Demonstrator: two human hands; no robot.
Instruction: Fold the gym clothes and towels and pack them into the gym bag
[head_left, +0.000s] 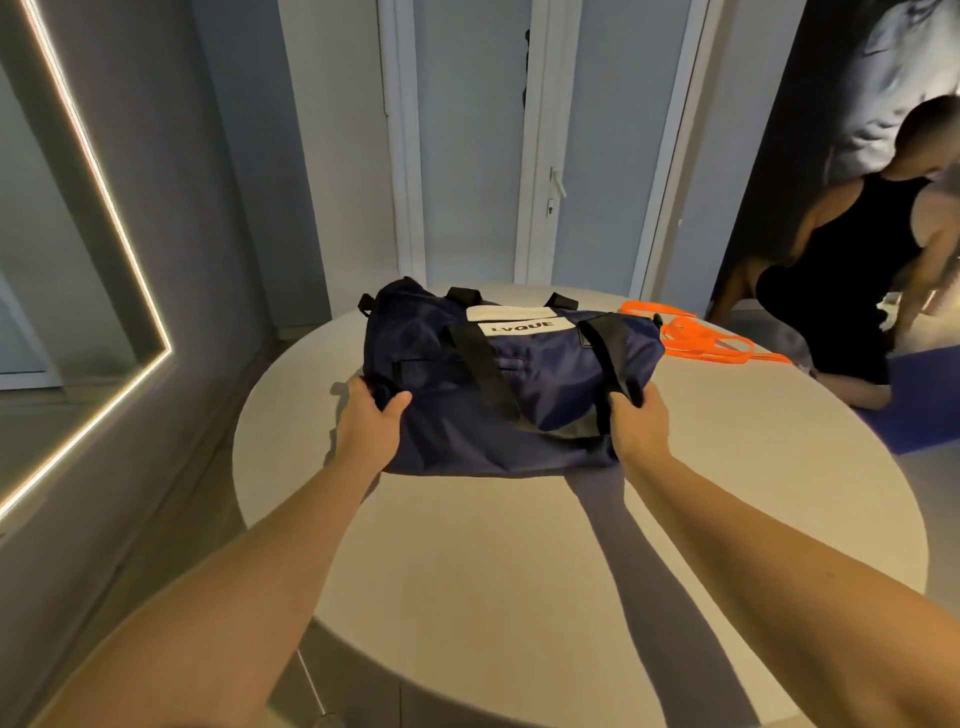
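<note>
A navy gym bag (540, 379) with black straps and a white label panel lies on its side on the far half of a round white table (519, 561). My left hand (366, 423) grips the bag's near left corner, thumb on top of the fabric. At the near right end, my right hand (639, 423) grips the fabric and a black strap. The bag looks flat and slack. No clothes or towels are in view.
Orange straps or bands (691, 335) lie on the table behind the bag's right end. A person in black (852, 280) bends down at the right beside a blue mat (914, 395). A lit mirror (78, 234) covers the left wall. White doors stand behind the table.
</note>
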